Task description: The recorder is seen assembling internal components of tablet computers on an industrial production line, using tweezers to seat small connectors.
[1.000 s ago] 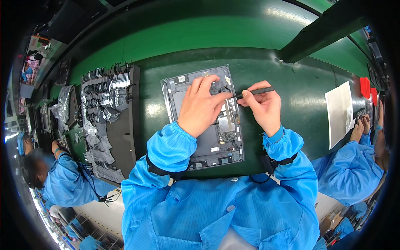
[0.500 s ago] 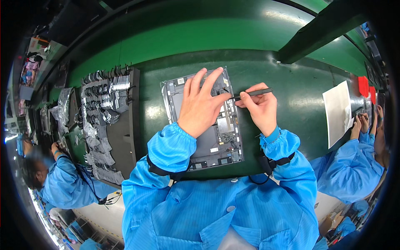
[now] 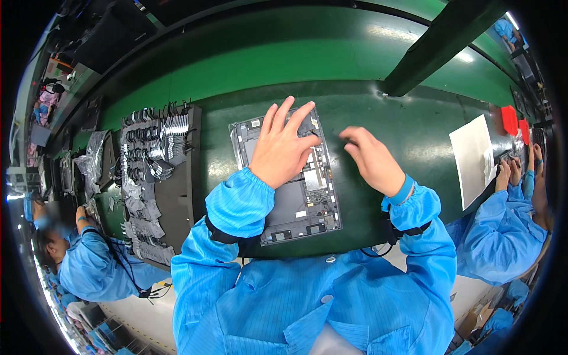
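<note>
An opened laptop base (image 3: pixel 290 207) lies on the green bench in front of me, its circuit board and inner parts showing. My left hand (image 3: pixel 281 142) rests across its upper part, fingers spread and thumb stretched toward the board. Just right of the base, my right hand (image 3: pixel 376 163) is held apart from it with the fingers bent in. A small dark blur shows by those fingertips, and what they hold is not clear.
At left stands a dark tray (image 3: pixel 177 204) with rows of cables and small parts. A white sheet (image 3: pixel 470 160) and red bins (image 3: pixel 509 120) are at right. A black post (image 3: pixel 444 47) rises at the back. Co-workers in blue sit on both sides.
My right hand has drawn back from the board, and the black pen-like tool it held there no longer shows clearly. My left hand stays on the laptop base.
</note>
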Tool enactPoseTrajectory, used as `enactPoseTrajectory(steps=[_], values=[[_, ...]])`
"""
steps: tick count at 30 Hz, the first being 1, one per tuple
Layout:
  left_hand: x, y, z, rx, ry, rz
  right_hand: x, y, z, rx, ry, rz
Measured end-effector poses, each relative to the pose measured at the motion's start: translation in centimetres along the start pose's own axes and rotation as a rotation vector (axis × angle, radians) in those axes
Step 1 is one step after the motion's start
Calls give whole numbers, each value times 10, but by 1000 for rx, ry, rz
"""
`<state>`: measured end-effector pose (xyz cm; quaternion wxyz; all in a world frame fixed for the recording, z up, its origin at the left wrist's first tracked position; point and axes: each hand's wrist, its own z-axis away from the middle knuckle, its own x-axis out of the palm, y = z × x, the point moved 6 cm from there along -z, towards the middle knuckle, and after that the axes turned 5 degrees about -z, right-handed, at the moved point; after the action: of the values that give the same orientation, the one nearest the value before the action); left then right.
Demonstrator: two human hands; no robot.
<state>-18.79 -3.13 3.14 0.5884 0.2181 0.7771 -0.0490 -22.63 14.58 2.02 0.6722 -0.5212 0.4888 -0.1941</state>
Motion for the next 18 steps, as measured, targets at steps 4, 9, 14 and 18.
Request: enactPoseTrajectory(steps=[4, 9, 14, 18], values=[[3, -2, -1, -8, -19, 18, 13, -11, -1, -300, -132, 299], [5, -4, 0, -18, -22, 42, 18, -25, -3, -557, -22, 659], [6, -4, 1, -26, -38, 58, 28, -27, 0, -571, -39, 736], [6, -3, 4, -40, -34, 81, 37, -28, 8, -549, -40, 794]])
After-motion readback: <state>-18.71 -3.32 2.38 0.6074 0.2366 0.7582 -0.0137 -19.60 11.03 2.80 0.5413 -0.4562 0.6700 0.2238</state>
